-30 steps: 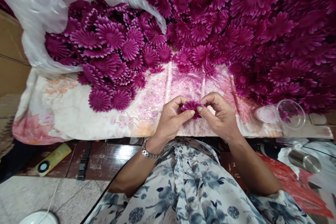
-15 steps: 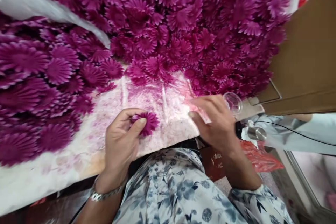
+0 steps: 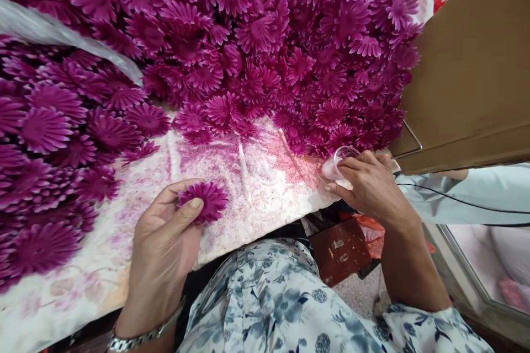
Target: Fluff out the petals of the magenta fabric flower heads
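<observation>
My left hand (image 3: 168, 231) pinches a purple artificial flower head (image 3: 210, 202) between thumb and fingers, with its petals fanned toward the right. Below the flower lies a stained cloth (image 3: 256, 193) that covers the table. At the right end of the table, my right hand (image 3: 368, 185) is on a small clear plastic cup (image 3: 331, 168). Its fingers curl over the rim and into the mouth, while the thumb lies along the near side. The fingertips and whatever the cup holds are hidden.
Piled purple flower heads (image 3: 256, 33) fill the back and left (image 3: 45, 127) of the table. A strip of clear plastic film (image 3: 74, 36) crosses the pile. A cardboard box (image 3: 467, 66) stands at the right, with a bent metal wire (image 3: 414, 135) beside it. A black cable (image 3: 459, 202) runs to the right.
My right hand has moved right, from above the cloth to the cup, and its fingers now reach over the rim. My left hand still holds the flower head. The view has shifted slightly.
</observation>
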Tool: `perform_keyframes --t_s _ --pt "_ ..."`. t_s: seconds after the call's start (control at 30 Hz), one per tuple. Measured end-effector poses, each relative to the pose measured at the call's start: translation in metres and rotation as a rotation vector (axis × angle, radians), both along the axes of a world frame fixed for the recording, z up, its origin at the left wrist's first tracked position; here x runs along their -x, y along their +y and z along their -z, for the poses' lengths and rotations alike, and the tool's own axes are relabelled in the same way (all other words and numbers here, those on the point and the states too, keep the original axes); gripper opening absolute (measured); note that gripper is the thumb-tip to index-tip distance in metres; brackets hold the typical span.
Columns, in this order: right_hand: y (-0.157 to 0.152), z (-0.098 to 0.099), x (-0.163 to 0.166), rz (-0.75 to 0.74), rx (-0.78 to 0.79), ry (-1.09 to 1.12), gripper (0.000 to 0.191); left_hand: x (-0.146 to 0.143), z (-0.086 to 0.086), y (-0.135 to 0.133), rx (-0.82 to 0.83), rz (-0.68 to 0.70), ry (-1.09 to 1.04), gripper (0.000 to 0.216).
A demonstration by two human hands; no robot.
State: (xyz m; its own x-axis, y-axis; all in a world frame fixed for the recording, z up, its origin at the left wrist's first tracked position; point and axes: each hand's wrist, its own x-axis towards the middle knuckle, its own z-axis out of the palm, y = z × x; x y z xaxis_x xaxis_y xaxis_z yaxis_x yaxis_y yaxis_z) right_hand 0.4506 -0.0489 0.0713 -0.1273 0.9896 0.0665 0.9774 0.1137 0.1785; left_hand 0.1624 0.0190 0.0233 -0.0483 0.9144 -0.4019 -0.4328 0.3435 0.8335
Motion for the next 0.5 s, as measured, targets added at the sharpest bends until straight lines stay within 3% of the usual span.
perform_keyframes --t_s 0.1,0.23,0.4,0.5 --pt "-0.001 -0.003 -0.004 -0.009 -0.012 -0.021 0.036 0.001 -0.001 -0.002 0.008 0.005 -0.007 0.03" --pt "-0.005 -0.012 -0.014 -0.035 -0.139 0.106 0.034 0.001 -0.001 -0.004 0.019 0.014 -0.008 0.029" --pt "-0.006 -0.019 -0.009 0.05 -0.343 0.537 0.014 0.002 0.001 -0.005 0.031 -0.001 -0.031 0.029" --pt "0.001 -0.014 0.012 -0.017 -0.375 0.759 0.01 0.002 0.001 -0.006 0.025 -0.014 -0.049 0.027"
